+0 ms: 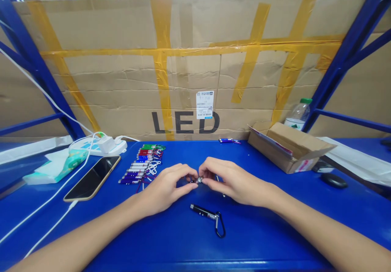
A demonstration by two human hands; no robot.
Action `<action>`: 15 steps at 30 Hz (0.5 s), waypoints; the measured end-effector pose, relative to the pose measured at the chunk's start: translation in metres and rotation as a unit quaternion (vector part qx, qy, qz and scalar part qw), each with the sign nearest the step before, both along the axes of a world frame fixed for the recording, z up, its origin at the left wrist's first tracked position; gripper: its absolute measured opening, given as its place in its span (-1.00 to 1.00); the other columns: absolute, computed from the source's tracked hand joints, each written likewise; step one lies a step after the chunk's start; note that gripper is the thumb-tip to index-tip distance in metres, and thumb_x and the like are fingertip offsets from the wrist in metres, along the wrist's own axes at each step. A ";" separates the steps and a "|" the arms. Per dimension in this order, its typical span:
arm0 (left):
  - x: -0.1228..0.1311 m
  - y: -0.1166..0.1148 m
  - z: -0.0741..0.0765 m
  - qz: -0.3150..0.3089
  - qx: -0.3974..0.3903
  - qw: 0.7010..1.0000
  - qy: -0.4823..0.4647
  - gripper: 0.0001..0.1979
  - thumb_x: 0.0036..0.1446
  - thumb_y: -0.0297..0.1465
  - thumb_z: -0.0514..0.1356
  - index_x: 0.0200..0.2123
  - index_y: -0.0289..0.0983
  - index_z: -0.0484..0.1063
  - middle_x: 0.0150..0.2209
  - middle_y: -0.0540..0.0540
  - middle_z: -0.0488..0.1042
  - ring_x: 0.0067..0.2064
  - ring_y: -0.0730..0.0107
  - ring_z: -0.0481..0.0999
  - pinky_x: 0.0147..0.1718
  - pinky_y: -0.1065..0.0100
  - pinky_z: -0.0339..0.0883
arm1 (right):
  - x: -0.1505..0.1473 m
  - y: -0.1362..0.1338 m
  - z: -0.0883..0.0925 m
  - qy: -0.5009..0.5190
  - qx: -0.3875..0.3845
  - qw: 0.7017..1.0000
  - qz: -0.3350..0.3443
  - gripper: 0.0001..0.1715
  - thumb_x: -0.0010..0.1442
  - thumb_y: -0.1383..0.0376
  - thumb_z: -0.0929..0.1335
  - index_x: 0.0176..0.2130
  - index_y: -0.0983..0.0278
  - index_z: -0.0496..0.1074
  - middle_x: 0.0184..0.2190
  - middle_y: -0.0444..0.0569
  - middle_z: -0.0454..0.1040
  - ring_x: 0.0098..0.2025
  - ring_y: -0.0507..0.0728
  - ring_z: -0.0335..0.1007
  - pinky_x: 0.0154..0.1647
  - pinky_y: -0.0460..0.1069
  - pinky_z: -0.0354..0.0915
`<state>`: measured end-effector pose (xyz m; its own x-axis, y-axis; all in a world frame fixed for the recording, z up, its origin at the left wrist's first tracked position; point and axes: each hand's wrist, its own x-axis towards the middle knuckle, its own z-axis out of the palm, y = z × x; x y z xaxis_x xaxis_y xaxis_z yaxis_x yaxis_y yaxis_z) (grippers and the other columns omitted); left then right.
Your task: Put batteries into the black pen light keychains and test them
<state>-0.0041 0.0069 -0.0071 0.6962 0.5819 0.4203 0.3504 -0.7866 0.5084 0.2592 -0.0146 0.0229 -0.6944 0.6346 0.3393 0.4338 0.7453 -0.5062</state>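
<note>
My left hand (171,186) and my right hand (232,180) meet near the middle of the blue table, fingertips pinched close together. Between them is a small shiny metal piece (199,179), at my right fingertips. My left fingers close on something small and dark, mostly hidden. Part of a thin dark clip shows under my right hand. Nearer to me lies a black penlight (203,211) with a black carabiner (220,225). Left of my left hand, several penlights (139,164) in green, red, blue, silver and purple lie in a column.
A phone (93,178) with a white cable lies at the left, before a power strip (119,147). An open cardboard box (287,147), a black mouse (333,180) and a bottle (299,115) are at the right. One blue penlight (226,140) lies at the back edge.
</note>
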 end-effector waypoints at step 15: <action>0.002 -0.003 0.001 0.005 -0.003 1.000 -0.020 -0.85 0.43 -0.30 0.29 -0.02 -0.21 0.59 -0.17 -0.07 0.61 -0.13 0.29 0.57 -0.07 0.30 0.39 | -0.001 0.004 -0.008 0.008 0.040 0.999 0.015 -0.80 0.58 0.22 0.30 -0.13 0.22 0.43 -0.21 -0.06 0.50 -0.21 0.10 0.38 -0.16 -0.04 0.26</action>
<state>-0.0016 0.0043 -0.0063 0.6731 0.5914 0.4441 0.3386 -0.7803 0.5259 0.2585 -0.0102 0.0152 -0.7070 0.5843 0.3984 0.4034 0.7959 -0.4515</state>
